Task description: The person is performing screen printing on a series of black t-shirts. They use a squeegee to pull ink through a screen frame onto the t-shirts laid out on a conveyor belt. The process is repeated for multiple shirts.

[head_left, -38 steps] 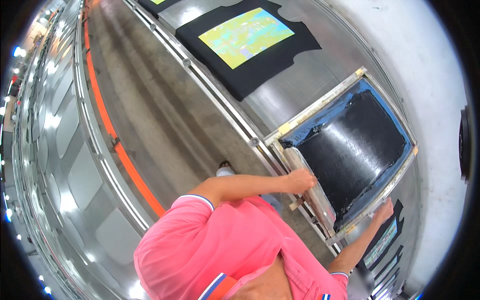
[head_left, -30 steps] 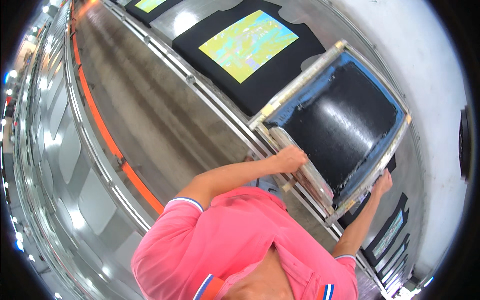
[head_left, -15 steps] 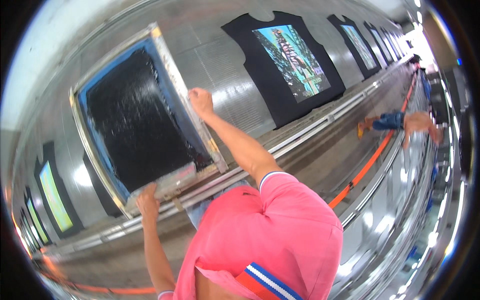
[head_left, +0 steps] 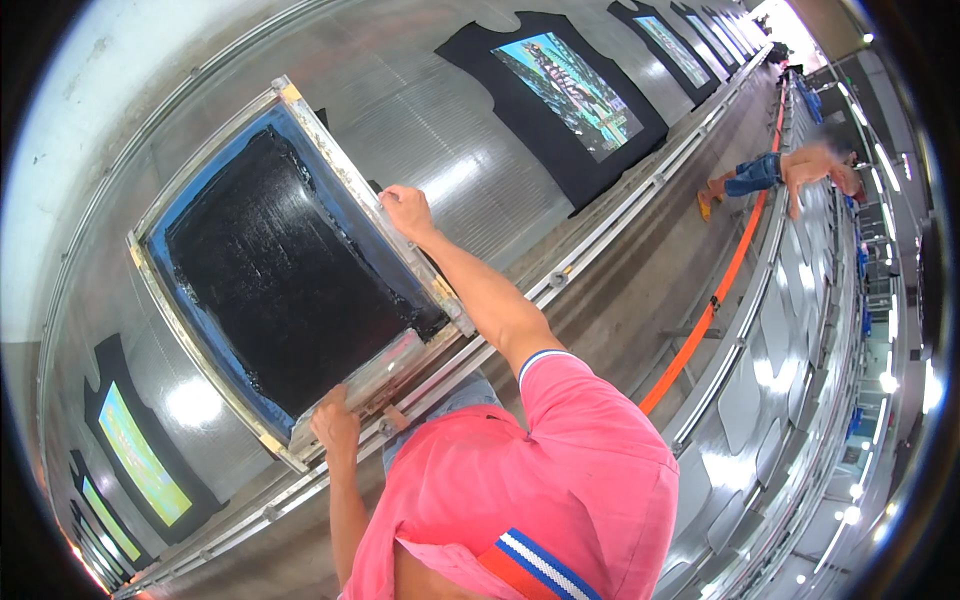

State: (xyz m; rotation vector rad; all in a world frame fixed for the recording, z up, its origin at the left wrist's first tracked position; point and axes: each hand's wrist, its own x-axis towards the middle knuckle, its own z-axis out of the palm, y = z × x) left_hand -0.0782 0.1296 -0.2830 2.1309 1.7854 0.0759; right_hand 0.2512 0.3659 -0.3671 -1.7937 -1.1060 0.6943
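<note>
A screen-printing frame (head_left: 330, 153) lies on the long grey table, its mesh bordered in blue and covered with black ink (head_left: 280, 270). Along its near side rests a squeegee (head_left: 385, 370), smeared pale and pinkish. My left hand (head_left: 335, 422) is closed on the near side of the frame, beside the squeegee's left end; its fingertips are partly hidden. On the frame's right side, about midway, my right hand (head_left: 406, 212) is closed in a grip. Bits of a black shirt panel (head_left: 431, 264) show past that right side.
Black shirt panels with colour prints lie flat to the right (head_left: 565, 100) and left (head_left: 150, 450). A metal rail (head_left: 560, 275) runs along the table's near edge. Beyond the aisle are an orange strip (head_left: 730, 275) and shiny metal racks (head_left: 740, 400). Another person (head_left: 790, 170) stands far right.
Both hands have shifted the frame left along the table. Black fabric that showed past its left side is now covered, and some shows on its right. The whole view has turned slightly.
</note>
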